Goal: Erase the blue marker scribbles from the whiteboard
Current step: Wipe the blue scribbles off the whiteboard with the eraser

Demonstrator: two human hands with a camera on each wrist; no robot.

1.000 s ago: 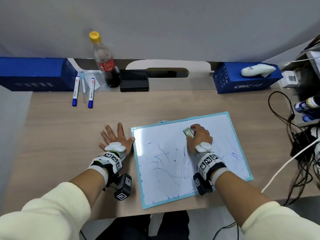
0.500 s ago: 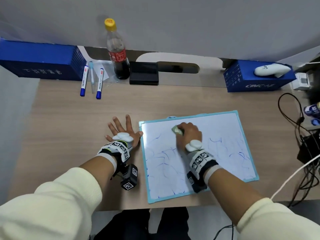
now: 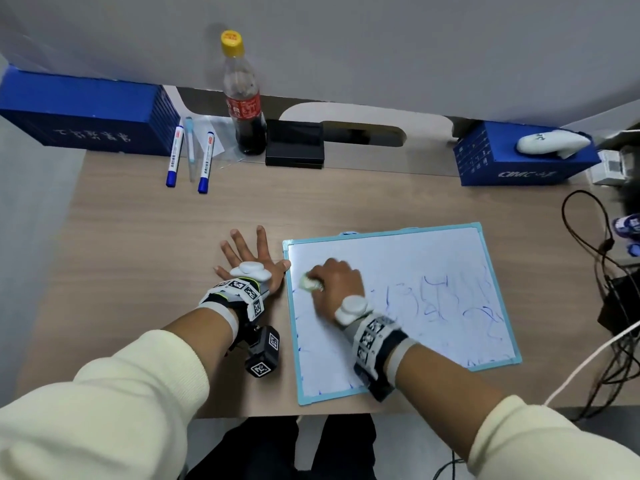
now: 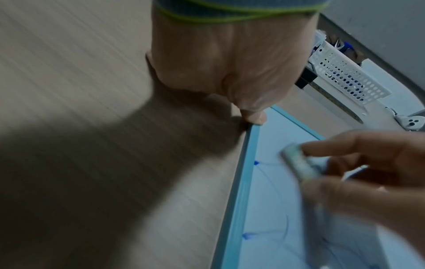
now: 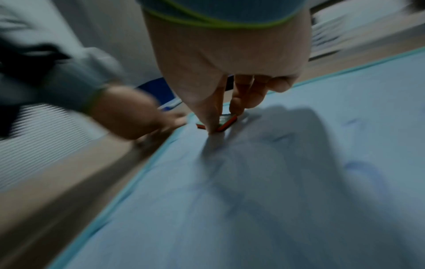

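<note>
My right hand (image 3: pixel 334 278) pinches the eraser (image 3: pixel 308 283) against the whiteboard (image 3: pixel 408 251); left hand (image 3: pixel 251 263), fingers spread flat beside it, braces the frame.

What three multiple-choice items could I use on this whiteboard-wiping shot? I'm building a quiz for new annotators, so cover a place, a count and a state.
1. Where does the left hand lie?
A. on the desk, thumb at the whiteboard's left edge
B. on the bottle
C. on the blue box

2. How many blue-capped markers lie by the cola bottle?
A. one
B. two
C. four

3. What is the state of the whiteboard?
A. wiped fully clean
B. untouched, scribbled all over
C. partly wiped, strongest blue scribbles on its right half

Key:
1 A, fingers are spread flat on the wood beside the frame.
2 B, two blue caps show left of the bottle.
3 C, the right hand presses the eraser near the left edge while marks remain.
</note>
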